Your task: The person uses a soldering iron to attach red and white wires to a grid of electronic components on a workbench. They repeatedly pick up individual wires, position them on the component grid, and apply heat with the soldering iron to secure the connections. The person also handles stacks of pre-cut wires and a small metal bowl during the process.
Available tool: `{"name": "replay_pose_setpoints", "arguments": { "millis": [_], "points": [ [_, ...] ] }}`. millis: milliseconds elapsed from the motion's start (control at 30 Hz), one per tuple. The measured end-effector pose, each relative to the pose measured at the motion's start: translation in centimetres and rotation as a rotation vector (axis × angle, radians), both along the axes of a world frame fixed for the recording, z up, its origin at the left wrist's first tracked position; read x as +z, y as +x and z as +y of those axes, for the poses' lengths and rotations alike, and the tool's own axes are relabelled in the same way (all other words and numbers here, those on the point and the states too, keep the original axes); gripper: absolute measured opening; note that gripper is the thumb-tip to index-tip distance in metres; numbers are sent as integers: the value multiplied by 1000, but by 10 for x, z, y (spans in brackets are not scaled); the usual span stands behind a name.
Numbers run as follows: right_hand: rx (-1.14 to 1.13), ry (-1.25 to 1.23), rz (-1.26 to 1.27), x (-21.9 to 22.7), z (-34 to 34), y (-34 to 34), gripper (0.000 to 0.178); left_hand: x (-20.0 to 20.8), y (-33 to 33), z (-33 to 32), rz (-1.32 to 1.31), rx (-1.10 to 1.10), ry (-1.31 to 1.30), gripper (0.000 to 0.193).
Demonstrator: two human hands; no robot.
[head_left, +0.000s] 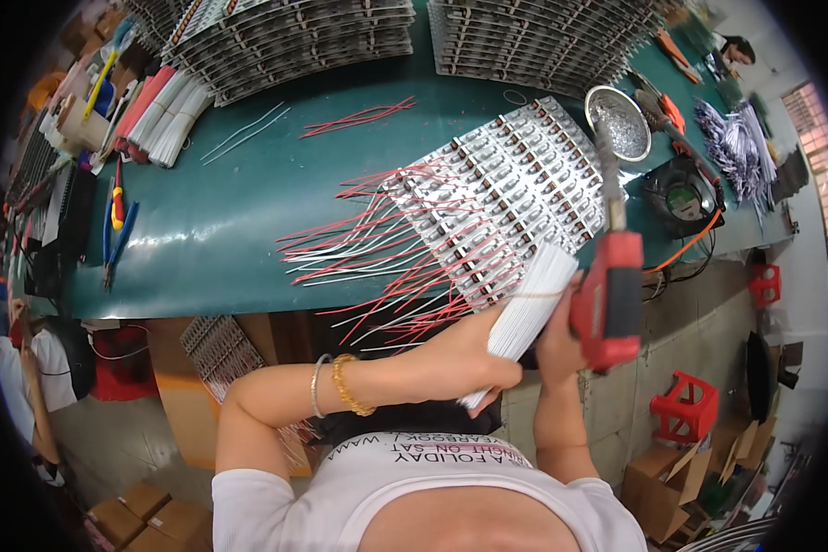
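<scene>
From my remote seat I saw, at the left end of the green table (pixel 193 221), a red-and-yellow handle (pixel 117 207) beside blue-handled pliers (pixel 120 241), with bundles of red and white wires (pixel 170 120) lying behind them. Next came two loose pale wires (pixel 247 136), a tall stack of metal panels (pixel 294 46) at the back, and some loose red wires (pixel 359 118) in front of it. Farther right, red and white leads (pixel 391 253) fanned out leftward from a silver panel (pixel 515 175) set with rows of small parts. The left hand (pixel 477 363), two bracelets (pixel 342 382) at its wrist, was clamped on the lower end of a white bundle (pixel 534 299), which slanted up to the right between the two hands, overlapping the panel's near corner in my view. The right hand (pixel 558 340) was just beside the bundle's right edge, but a red-and-black tool (pixel 607 304), long tip upward, partly covered it, so I could not tell whether its fingers were together or apart, or what they gripped. Past it I had a metal bowl (pixel 649 136) of small shiny bits, a black fan (pixel 683 196) near an orange cable (pixel 688 248), and a pale purple bundle (pixel 741 152) on the table
</scene>
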State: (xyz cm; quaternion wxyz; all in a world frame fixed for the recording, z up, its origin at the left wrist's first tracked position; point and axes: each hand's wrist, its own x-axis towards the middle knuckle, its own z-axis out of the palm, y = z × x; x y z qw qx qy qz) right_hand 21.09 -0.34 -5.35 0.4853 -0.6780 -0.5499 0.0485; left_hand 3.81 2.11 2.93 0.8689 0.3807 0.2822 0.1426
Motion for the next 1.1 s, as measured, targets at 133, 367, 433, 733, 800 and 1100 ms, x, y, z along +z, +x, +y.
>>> {"name": "replay_pose_setpoints", "arguments": {
  "millis": [133,367,433,733,800,1100],
  "points": [
    [-61,442,196,42,59,14,17,9,-55,-11,54,-79,163,51],
    [-54,313,316,53,57,57,26,34,-187,75,1151,443,1156,47],
    [4,345,356,54,60,42,30,28,-234,111,1343,390,1267,46],
    [-57,234,367,45,45,41,38,-1,-272,180,1430,130,1242,56],
    [-64,208,339,42,44,47,36,-8,-273,178,1492,92,1359,64],
    [-106,209,357,43,55,35,35,6,-290,167,1606,155,1423,53]
  ]
}}
